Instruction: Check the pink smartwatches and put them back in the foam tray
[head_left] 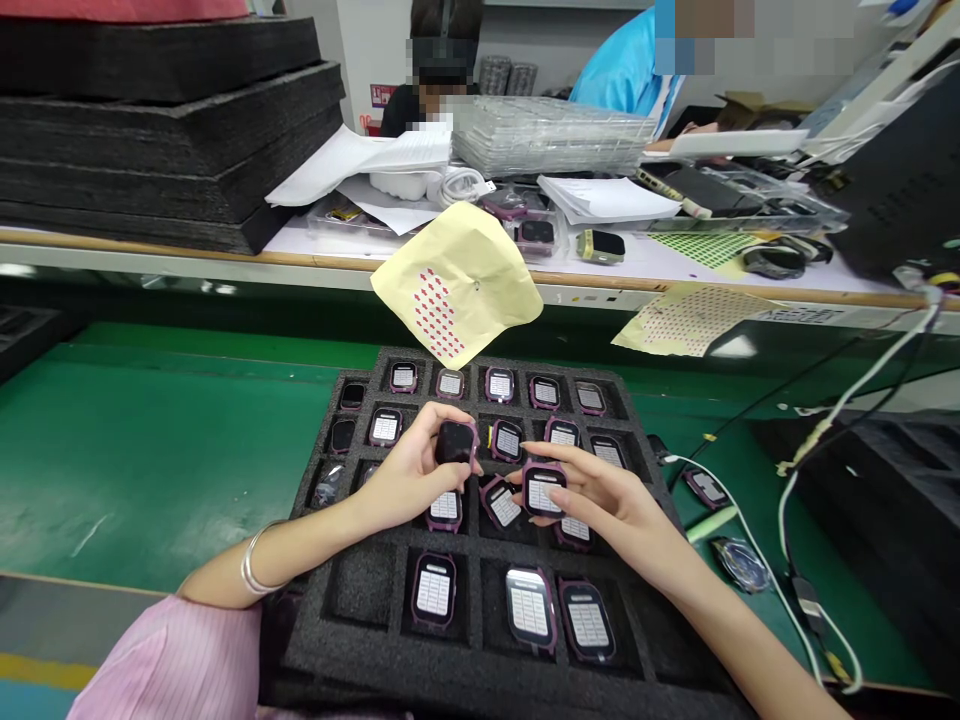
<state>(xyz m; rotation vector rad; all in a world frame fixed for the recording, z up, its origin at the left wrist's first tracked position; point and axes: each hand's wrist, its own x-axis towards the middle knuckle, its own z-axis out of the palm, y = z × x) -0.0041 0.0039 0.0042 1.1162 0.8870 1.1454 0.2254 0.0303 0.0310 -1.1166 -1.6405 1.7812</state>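
Observation:
My left hand [424,465] grips a purple-framed smartwatch body [456,443] with a dark screen. In my right hand [592,490] is another purple watch body [543,490], its screen lit with a white grid. Both are held over a black foam tray [360,640], whose compartments hold several more such watches. Just below the left hand's watch lies a lit one [445,508]. Between the two hands, a tilted watch [501,502] rests in its compartment. Nearer the front edge sit more lit watches, among them one at centre [529,608].
A yellow sticker sheet [457,285] hangs from the shelf edge above the tray. Stacked black foam [150,130] stands at upper left. White cables [787,500] and a light green tool [711,524] lie at right on the green mat [150,450]. Two people are beyond the shelf.

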